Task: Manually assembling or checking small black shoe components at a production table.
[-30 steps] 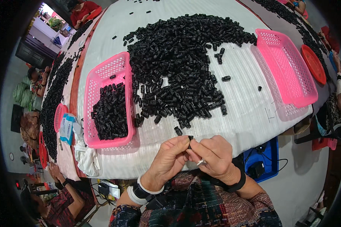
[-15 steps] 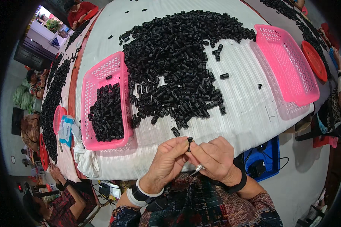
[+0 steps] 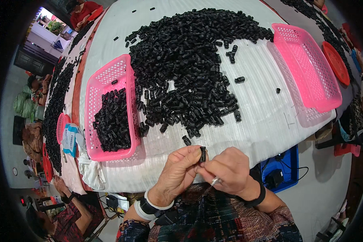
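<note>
A small black plastic piece [image 3: 202, 154] sits pinched between the fingers of the left hand [image 3: 177, 171] and right hand [image 3: 226, 169], just off the worktop's [image 3: 262, 113] near edge. They seem mid-fitting; next it likely needs dropping into the left pink basket [image 3: 111, 109]. Since a second ago the hands have barely shifted.

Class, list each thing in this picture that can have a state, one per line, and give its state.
Left hand: fingers pinching the small black part.
Right hand: fingers closed on the same part.
Left pink basket: partly filled with black parts.
Right pink basket: empty.
Black parts pile: loose, spread over the white table.
</note>
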Action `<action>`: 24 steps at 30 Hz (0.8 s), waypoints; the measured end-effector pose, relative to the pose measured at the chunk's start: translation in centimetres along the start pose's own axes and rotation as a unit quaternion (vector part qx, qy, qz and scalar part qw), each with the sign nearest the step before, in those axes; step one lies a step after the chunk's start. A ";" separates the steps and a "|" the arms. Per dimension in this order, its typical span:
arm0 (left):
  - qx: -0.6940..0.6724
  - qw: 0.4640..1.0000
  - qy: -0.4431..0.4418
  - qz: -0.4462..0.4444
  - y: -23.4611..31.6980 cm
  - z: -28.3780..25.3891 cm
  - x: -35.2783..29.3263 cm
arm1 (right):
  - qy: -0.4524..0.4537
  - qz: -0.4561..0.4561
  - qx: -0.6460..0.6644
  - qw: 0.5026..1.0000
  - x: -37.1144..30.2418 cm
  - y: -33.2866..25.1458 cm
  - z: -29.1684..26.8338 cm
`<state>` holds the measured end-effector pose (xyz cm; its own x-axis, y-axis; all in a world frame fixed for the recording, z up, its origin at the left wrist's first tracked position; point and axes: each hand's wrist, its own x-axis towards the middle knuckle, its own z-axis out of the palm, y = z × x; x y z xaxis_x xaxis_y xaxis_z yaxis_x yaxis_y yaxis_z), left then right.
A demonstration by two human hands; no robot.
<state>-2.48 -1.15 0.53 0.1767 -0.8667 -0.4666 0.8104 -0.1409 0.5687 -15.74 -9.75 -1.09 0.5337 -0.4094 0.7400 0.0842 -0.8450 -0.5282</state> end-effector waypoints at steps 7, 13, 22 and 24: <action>-0.009 0.997 -0.059 -0.048 0.7 -0.3 0.0 | -0.068 0.242 0.235 0.939 1.0 1.3 -0.8; 0.011 0.997 -0.051 -0.058 0.6 -0.4 0.1 | -0.097 0.240 0.188 0.947 1.0 1.7 -0.6; 0.009 0.997 -0.049 -0.063 0.5 -0.9 0.2 | -0.132 0.249 0.192 0.940 0.6 2.1 -0.5; 0.010 0.997 -0.048 -0.064 0.5 -1.0 0.2 | -0.140 0.248 0.190 0.940 0.5 2.2 -0.4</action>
<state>-1.44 -0.96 0.03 0.0182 -0.8825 -0.4699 0.8115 -0.2615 0.5226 -15.61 -11.95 -1.72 0.7822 -0.5690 0.2538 0.0336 -0.3682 -0.9291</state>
